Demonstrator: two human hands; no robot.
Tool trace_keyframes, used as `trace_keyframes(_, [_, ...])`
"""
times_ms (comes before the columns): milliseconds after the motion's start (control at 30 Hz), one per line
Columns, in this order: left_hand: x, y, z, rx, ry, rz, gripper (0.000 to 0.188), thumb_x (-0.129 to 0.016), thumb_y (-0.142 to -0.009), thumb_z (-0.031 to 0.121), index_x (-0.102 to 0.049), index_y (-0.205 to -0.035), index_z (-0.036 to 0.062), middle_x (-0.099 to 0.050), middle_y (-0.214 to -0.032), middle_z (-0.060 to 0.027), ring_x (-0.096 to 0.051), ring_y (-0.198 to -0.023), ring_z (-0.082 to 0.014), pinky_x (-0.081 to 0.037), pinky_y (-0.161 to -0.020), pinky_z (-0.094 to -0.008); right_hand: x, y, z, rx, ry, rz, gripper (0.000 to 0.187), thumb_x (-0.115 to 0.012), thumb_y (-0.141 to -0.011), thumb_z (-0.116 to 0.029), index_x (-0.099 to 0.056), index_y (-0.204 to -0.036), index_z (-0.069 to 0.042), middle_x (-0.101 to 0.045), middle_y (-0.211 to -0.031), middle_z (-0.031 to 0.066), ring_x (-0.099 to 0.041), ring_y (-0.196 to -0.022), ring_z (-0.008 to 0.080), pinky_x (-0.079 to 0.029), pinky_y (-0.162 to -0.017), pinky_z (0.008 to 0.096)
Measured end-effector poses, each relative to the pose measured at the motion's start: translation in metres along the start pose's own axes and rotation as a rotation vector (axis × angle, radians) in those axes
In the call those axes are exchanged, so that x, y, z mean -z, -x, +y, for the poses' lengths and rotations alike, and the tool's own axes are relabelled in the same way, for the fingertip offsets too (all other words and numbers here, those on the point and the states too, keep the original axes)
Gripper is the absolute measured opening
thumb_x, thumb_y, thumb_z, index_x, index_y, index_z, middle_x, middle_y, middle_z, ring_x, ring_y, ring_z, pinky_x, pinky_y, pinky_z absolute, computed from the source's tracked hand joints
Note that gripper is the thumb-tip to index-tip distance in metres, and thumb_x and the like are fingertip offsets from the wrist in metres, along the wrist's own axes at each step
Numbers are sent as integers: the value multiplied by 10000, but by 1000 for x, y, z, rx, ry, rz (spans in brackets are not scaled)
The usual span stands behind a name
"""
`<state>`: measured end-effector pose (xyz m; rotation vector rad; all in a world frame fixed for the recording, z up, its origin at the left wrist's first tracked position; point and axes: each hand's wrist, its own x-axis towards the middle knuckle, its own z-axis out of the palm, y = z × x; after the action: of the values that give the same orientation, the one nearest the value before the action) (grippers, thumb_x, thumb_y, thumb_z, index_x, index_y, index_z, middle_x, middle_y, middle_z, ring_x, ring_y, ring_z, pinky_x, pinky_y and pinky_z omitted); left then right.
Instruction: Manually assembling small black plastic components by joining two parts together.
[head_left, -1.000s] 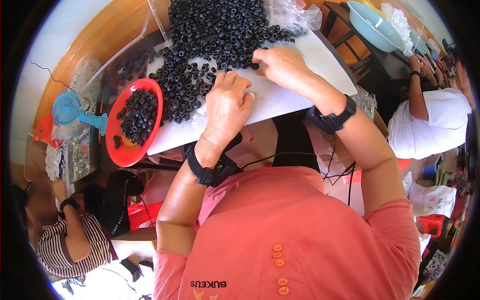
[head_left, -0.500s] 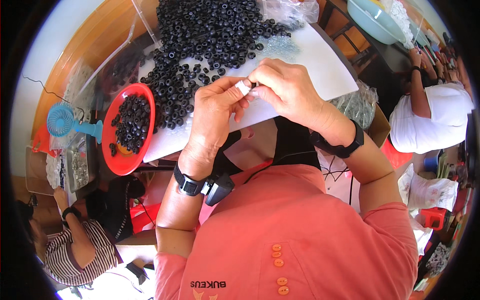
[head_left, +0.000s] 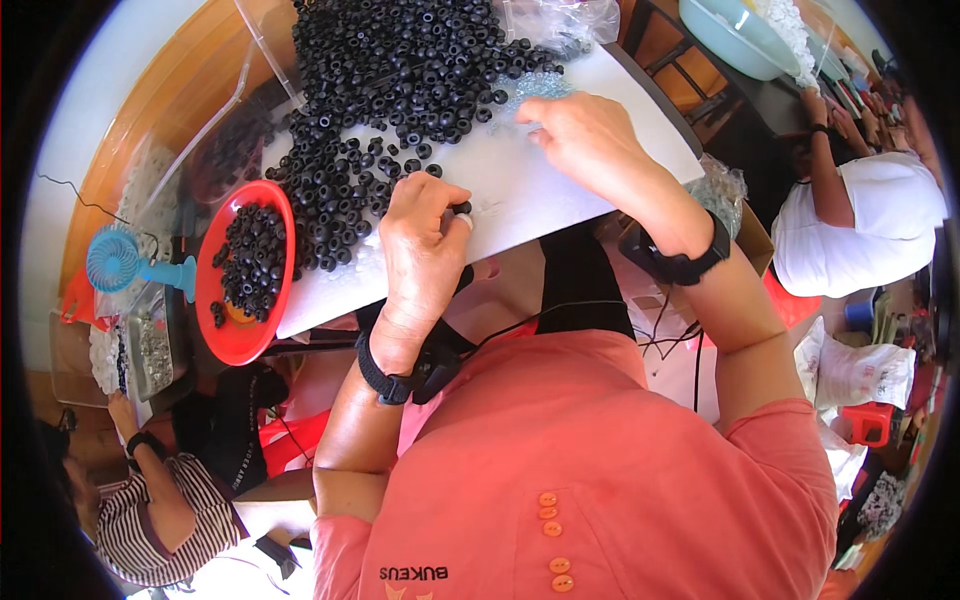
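Note:
My left hand (head_left: 422,235) is closed over the near part of the white board (head_left: 575,195), with a small round black bead (head_left: 462,208) pinched between thumb and forefinger. Something white is wrapped round the left thumb. Farther right, my right hand (head_left: 590,140) hovers at a patch of tiny clear bits (head_left: 535,88), forefinger and thumb apart. I see nothing between them. A big heap of black beads (head_left: 400,60) covers the far left of the board, thinning out toward my left hand.
Left of the board, a red plate (head_left: 286,225) holds more black beads. A blue fan (head_left: 115,258) stands beyond it. Clear plastic bags (head_left: 570,20) lie at the back, and a pale blue basin (head_left: 740,40) is far right. Co-workers sit at both sides.
My hands have parted after meeting over the board. The right one moved away to the clear bits; the left came slightly nearer, and its black bead now shows.

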<state>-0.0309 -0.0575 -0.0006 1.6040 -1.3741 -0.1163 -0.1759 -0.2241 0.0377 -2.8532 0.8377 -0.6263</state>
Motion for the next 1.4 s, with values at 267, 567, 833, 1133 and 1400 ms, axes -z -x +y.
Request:
trace_keyframes(267, [4, 4, -7, -88, -13, 3, 132, -636, -759, -48, -645, -876, 14, -585, -848, -106, -574, -845, -298, -481, -702, -405, 3, 5, -1, -27, 14, -57, 211, -611, -784, -98, -706, -970, -122, -684, -779, 151, -669, -768, 346, -493, -639, 470])
trace_keyframes(567, [1, 6, 6, -229, -541, 31, 270, -625, -706, -78, -663, -959, 6, -576, -874, -109, -568, -857, -307, -498, -711, -416, -17, 0, 0, -29, 44, -13, 112, -619, -781, -110, -692, -865, -99, -669, -729, 156, -664, -731, 355, -488, -609, 481])
trace_keyframes(833, [15, 10, -4, -105, -246, 14, 182, -642, -768, -58, -679, -937, 1, -574, -827, -69, -555, -766, -215, -474, -672, -323, -12, 2, -3, 82, 120, -31, 131, -595, -766, -58, -652, -884, -46, -656, -714, 183, -651, -683, 383, -483, -589, 491])
trace_keyframes(1133, [23, 9, 11, 476, 538, -90, 158, -652, -889, 25, -683, -1035, -27, -675, -871, -61, -566, -718, -88, -428, -544, -205, -5, 18, -20, 66, -346, 101, 80, -638, -850, -112, -600, -886, -51, -666, -727, 127, -656, -680, 339, -481, -589, 446])
trace_keyframes(1400, [18, 11, 15, 503, 851, -53, 173, -644, -914, 47, -635, -1062, -43, -686, -881, -92, -596, -664, -94, -452, -495, -206, -10, 29, -56, 97, -805, 82, 118, -660, -884, -127, -559, -894, -69, -642, -708, 101, -657, -652, 270, -482, -570, 334])
